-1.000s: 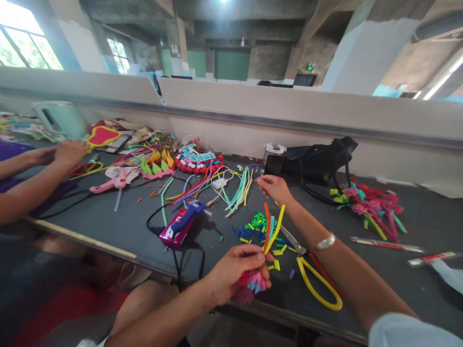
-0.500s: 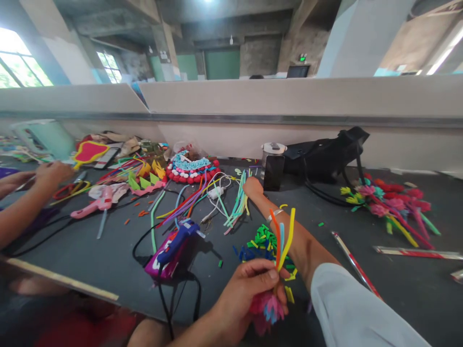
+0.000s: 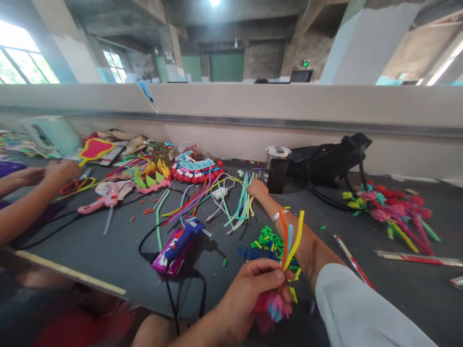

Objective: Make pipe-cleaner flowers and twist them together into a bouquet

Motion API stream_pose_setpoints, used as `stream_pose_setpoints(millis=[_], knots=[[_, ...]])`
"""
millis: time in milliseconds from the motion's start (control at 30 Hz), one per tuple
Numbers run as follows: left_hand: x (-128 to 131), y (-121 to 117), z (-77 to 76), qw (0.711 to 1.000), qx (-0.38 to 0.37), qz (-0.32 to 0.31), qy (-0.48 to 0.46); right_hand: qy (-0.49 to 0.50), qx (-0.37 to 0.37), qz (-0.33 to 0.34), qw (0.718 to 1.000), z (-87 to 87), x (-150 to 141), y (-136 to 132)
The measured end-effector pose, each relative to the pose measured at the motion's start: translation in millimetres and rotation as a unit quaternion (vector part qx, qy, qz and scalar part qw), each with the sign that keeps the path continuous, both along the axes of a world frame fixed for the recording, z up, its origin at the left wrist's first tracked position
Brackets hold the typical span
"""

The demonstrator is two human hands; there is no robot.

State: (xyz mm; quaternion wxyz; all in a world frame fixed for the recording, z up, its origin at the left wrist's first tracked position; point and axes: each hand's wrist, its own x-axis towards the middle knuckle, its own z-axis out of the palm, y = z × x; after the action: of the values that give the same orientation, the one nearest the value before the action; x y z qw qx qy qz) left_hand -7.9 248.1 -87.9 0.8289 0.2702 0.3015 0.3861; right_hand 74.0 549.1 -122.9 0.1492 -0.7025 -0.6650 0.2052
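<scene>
My left hand (image 3: 253,289) is closed around a pink and blue fuzzy flower (image 3: 273,306) with orange, blue and yellow pipe-cleaner stems (image 3: 291,238) sticking up from my fingers. My right hand (image 3: 256,188) reaches far across the dark table and rests on a loose bundle of green and yellow pipe cleaners (image 3: 240,200); its fingers are curled onto them. A silver bracelet (image 3: 280,214) sits on that wrist. Beneath my right forearm lies a heap of short green, blue and yellow cut pieces (image 3: 265,241).
A purple and blue glue gun (image 3: 177,246) with a black cord lies left of centre. Farther back are a red and blue beaded piece (image 3: 195,166), a jar (image 3: 277,166) and a black bag (image 3: 325,161). Finished flowers (image 3: 390,207) lie right. Another person's hands (image 3: 54,171) work at the left.
My right hand has reached from near the held stems out to the green pipe-cleaner bundle. My left hand kept hold of the flower and stems, sliding slightly right.
</scene>
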Motion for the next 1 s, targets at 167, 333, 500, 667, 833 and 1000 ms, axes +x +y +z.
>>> stream_pose_setpoints(millis=[167, 333, 500, 667, 833, 1000], knots=[[0.3, -0.5, -2.5, 1.0, 0.003, 0.01, -0.009, 0.06, 0.001, 0.024, 0.998, 7.0, 1.2, -5.3], [-0.5, -0.2, -0.4, 1.0, 0.011, 0.018, -0.012, 0.119, 0.002, 0.04, 0.992, 11.0, -4.0, -14.3], [-2.2, -1.1, 4.2, 0.999, 0.013, 0.025, -0.024, 0.16, -0.007, 0.045, 0.986, 9.0, -9.2, -21.2], [-2.2, -3.2, 5.2, 0.999, 0.008, 0.014, -0.031, 0.131, -0.038, 0.018, 0.99, 1.1, -3.8, -16.5], [-1.2, -2.8, 2.4, 0.999, 0.003, 0.007, -0.036, 0.064, -0.037, -0.023, 0.997, -6.9, 0.7, -5.4], [-1.5, -3.4, 3.5, 0.999, -0.004, 0.011, -0.036, 0.027, -0.007, -0.014, 1.0, -12.9, -3.2, -0.5]])
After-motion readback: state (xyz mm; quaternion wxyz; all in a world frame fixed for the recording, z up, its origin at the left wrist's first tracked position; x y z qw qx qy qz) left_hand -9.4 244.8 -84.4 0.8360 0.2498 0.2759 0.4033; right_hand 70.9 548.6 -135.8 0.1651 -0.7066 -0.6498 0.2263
